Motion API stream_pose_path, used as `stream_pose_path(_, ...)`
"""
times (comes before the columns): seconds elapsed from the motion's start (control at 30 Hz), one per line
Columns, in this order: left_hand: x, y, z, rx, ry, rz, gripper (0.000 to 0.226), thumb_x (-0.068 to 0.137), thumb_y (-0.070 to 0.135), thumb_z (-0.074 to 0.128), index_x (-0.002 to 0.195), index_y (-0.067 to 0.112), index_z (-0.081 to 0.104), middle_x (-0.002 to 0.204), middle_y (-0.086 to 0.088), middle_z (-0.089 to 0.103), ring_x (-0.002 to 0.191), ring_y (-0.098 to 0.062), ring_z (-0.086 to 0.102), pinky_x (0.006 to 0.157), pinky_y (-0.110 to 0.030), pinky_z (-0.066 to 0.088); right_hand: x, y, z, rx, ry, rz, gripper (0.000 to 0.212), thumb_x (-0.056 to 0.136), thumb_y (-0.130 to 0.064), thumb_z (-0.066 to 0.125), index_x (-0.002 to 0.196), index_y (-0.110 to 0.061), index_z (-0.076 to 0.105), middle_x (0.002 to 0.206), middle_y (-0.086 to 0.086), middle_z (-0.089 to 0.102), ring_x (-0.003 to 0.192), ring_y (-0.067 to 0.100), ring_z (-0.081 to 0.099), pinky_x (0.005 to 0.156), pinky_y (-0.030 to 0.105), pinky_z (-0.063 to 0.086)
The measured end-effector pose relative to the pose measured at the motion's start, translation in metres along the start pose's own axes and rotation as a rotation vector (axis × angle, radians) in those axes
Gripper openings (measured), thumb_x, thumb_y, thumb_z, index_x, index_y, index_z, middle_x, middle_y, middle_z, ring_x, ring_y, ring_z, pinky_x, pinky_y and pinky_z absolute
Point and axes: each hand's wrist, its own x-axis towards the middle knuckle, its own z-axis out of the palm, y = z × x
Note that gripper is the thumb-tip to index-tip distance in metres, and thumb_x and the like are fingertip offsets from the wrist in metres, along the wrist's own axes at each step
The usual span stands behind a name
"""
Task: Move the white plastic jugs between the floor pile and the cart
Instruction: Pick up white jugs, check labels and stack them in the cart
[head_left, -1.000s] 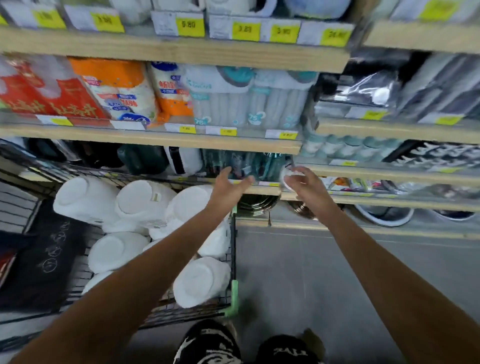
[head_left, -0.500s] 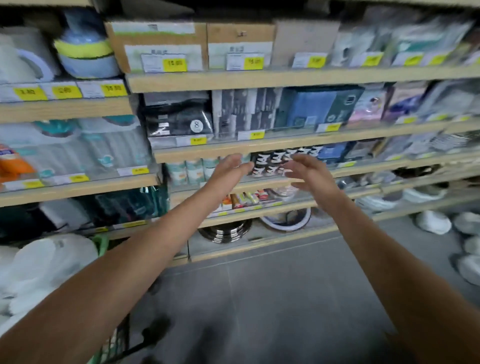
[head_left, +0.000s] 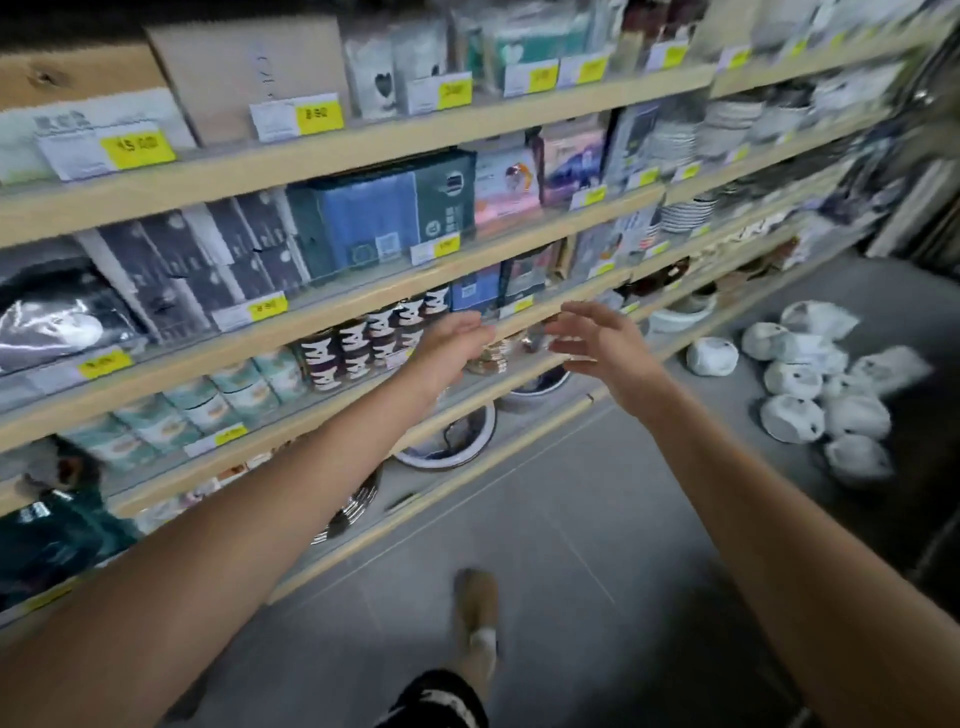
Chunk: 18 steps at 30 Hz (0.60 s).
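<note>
Shop shelving (head_left: 363, 306) of pale wood is being faced across a grey tiled floor (head_left: 571, 545). Both arms are being held out ahead. The left hand (head_left: 452, 345) and the right hand (head_left: 597, 348) are being carried empty, with fingers loose and spread and palms turned toward each other. Well apart from the right hand, further along the aisle, the white plastic jugs (head_left: 810, 384) are lying in a loose pile on the floor beside the foot of the shelving. The cart is not being shown.

The step in hand is judged to be the approach to the pile for a jug. To be done well, the body should be brought close and lowered before any reach is made. A jug at the near edge should be chosen so that the others are not being knocked, and it should be taken by its handle or neck.

Whether anything is being held inside the jugs cannot be told through the blur. Round bowls (head_left: 447, 441) are being displayed on the lowest shelf, and cans and packets are being stocked on those above.
</note>
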Motion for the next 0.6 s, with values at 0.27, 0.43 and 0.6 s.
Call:
stream_pose_path(0.27, 0.136, 0.038, 0.121, 0.004, -0.212, 0.001, 0.037, 0.094, 0.026, 0.058, 0.130, 0.019, 0.052, 0.126, -0.001, 0.058, 0.109, -0.015, 0.057, 0.094, -0.034, 0.041, 0.098, 0.008, -0.116, 0.008, 0.174, 0.056, 0.010, 0.094, -0.023, 0.058, 0.104, -0.022, 0.060, 0.101, 0.002, 0.071, 0.090, 0.019, 0.067, 0.081, 0.034, 0.049)
stream_pose_path(0.43, 0.229, 0.075, 0.198, 0.036, -0.344, -0.005, 0.038, 0.094, 0.026, 0.058, 0.130, 0.017, 0.052, 0.126, -0.004, 0.059, 0.110, -0.018, 0.058, 0.089, -0.031, 0.042, 0.166, 0.004, -0.197, 0.015, 0.304, 0.100, 0.018, 0.097, -0.022, 0.055, 0.115, -0.017, 0.058, 0.105, 0.004, 0.070, 0.089, 0.019, 0.065, 0.081, 0.034, 0.049)
stream_pose_path(0.6, 0.288, 0.110, 0.281, 0.085, -0.470, -0.009, 0.031, 0.093, 0.027, 0.057, 0.123, 0.020, 0.054, 0.113, -0.001, 0.060, 0.101, -0.013, 0.057, 0.080, -0.028, 0.041, 0.198, 0.005, -0.274, 0.068, 0.436, 0.135, 0.012, 0.097, -0.022, 0.054, 0.108, -0.020, 0.059, 0.102, 0.002, 0.070, 0.087, 0.017, 0.065, 0.078, 0.032, 0.048)
